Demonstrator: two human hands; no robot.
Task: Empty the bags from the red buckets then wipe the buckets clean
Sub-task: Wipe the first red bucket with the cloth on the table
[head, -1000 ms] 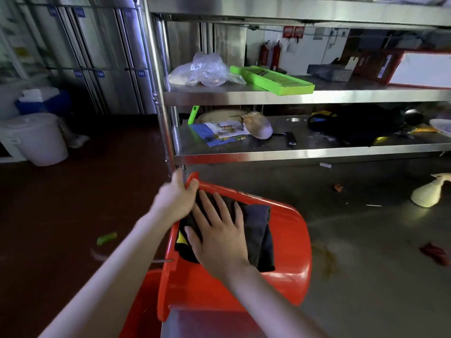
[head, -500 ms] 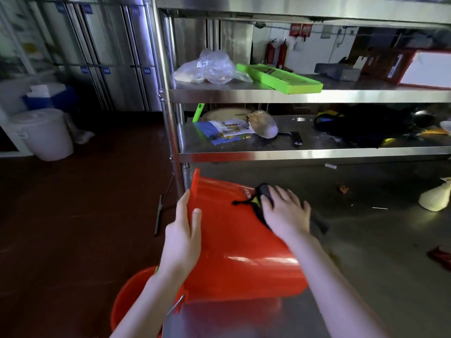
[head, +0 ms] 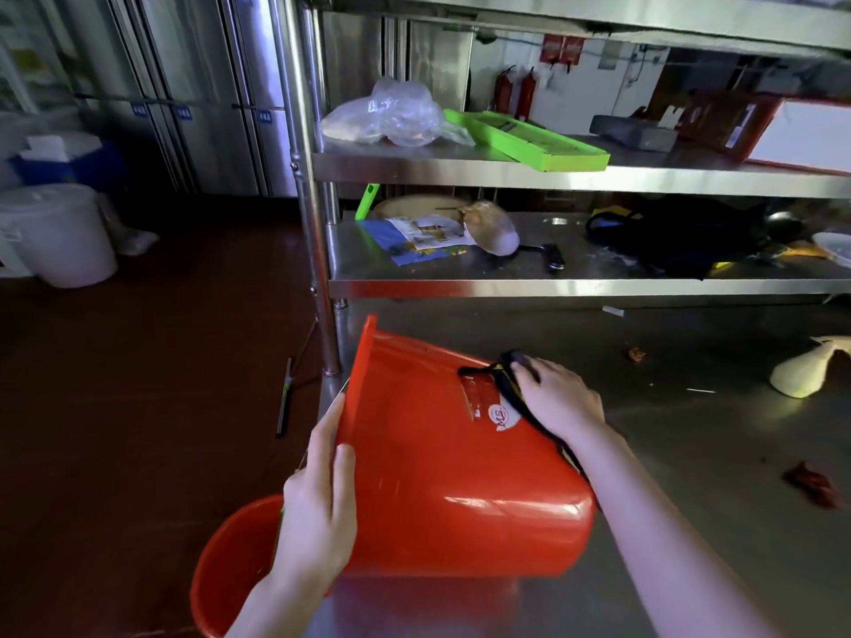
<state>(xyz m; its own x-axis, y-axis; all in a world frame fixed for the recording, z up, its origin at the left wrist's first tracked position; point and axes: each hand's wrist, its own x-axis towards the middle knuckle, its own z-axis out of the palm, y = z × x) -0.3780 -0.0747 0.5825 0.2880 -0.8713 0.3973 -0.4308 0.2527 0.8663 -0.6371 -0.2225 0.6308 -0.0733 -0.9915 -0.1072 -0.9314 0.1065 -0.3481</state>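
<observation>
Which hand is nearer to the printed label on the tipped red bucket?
Right. The right hand presses a dark cloth against the red bucket right beside the label; the left hand grips the rim, further along the wall.

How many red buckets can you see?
2. The tipped bucket lies on the steel table; the lower bucket sits left of it, partly hidden. None else shows.

Upper centre, on the top shelf (head: 460, 170): a green tray (head: 529, 140) lying flat. Below, on the middle shelf (head: 552, 287), a printed leaflet (head: 414, 239) and a black bag (head: 681, 237), well apart. At left on the dark floor (head: 138, 384), a white lidded bucket (head: 55, 234) just before a blue cooler (head: 69, 161).
</observation>
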